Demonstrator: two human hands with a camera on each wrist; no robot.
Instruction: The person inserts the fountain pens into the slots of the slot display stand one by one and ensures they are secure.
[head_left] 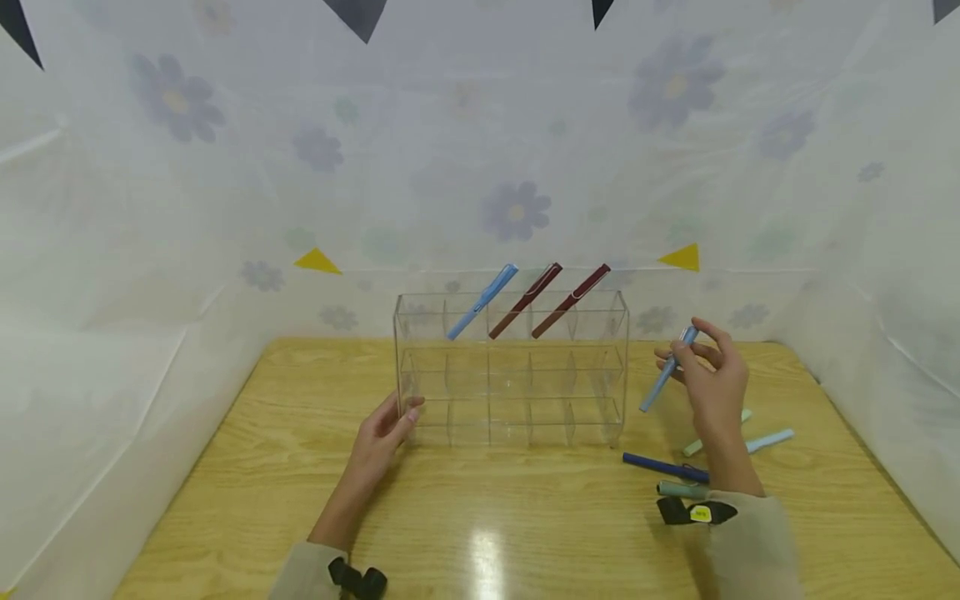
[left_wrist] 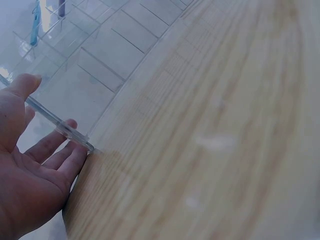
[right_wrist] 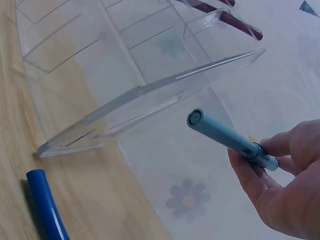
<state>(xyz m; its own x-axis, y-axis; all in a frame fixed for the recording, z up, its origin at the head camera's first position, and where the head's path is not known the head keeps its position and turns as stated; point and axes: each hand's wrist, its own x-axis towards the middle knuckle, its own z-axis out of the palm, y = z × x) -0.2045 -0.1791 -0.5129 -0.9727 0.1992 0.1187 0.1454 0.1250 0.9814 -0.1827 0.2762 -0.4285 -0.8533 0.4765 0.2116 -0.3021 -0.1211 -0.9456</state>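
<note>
A clear, compartmented display rack (head_left: 510, 398) stands on the table. My left hand (head_left: 384, 433) grips its left side panel near the bottom, thumb on one face and fingers on the other in the left wrist view. To the right of the rack, above the table, my right hand (head_left: 712, 379) pinches a light blue pen (head_left: 658, 382) between thumb and fingers. The pen tilts, its clip end up and its other end pointing down toward the rack side. In the rack's top row lean a blue pen (head_left: 482, 302), a maroon pen (head_left: 525, 301) and another maroon pen (head_left: 572, 301).
Under and around my right forearm, loose pens lie on the wooden table (head_left: 525, 500): dark blue (head_left: 660, 465), grey-green (head_left: 678, 489), pale green (head_left: 699, 447) and pale blue (head_left: 772, 440). Flower-patterned white sheeting (head_left: 420, 167) encloses the table's back and sides.
</note>
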